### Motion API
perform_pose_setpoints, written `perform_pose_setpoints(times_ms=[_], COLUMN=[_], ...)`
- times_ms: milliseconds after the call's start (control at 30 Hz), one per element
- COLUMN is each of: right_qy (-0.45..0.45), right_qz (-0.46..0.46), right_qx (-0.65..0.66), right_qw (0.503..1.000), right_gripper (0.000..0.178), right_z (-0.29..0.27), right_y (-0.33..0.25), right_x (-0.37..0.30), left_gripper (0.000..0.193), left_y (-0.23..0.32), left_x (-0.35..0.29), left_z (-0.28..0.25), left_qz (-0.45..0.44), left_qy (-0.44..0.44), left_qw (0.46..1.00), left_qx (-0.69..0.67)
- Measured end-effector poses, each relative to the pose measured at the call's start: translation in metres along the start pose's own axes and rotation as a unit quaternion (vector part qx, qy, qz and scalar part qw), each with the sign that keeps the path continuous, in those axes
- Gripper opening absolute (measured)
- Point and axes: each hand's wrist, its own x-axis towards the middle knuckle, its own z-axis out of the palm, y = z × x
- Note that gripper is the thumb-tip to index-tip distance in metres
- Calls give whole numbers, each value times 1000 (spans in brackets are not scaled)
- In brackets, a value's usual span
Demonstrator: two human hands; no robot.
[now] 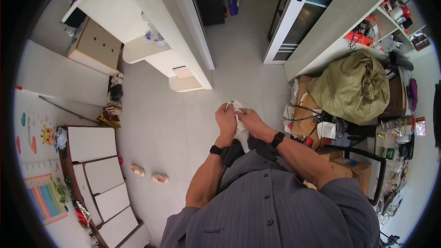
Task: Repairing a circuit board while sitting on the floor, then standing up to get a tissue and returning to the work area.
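In front of my body, my left hand [225, 121] and my right hand [252, 121] are close together, both closed on a crumpled white cloth-like thing [241, 131]. A bit of it sticks up between the fingertips, and the rest hangs down between my wrists. Whether it is fabric, paper or thin plastic I cannot tell. A thin dark edge shows by the left fingers; what it belongs to is unclear. Each wrist wears a black band.
Two pale slippers [160, 177] lie on the grey tiled floor [161, 110]. On the left stand white cabinets [108, 174]; ahead is a white shelf unit [186, 80] beside a doorway. To the right sit an olive sack [351, 87], cardboard boxes [360, 170] and loose clutter.
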Motion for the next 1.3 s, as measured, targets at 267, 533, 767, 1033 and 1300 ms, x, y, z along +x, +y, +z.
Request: perform_pose_setpoints(times_ms=[267,533,767,1033,1300], right_qy=[119,-10,-39,-134,-174], right_qz=[-125,-335,-374,-338,-375], right_qx=[-396,-444,-548,-471,-573], right_qw=[902,831,747,804,707], right_gripper=[39,24,31,68,82], right_z=[-44,-111,-178,-221,-211], right_y=[-63,-194,-319,-393,-426], right_x=[91,213,289,354,406], left_gripper=[24,23,25,34,41], left_y=[31,69,79,186,208], left_x=[90,253,348,390,438], left_z=[54,135,206,257,259], left_qz=[-30,-180,-170,-240,-245], left_qy=[10,-27,-99,-232,-274], left_qw=[997,933,911,866,879], left_qx=[-67,-309,-363,-373,-303])
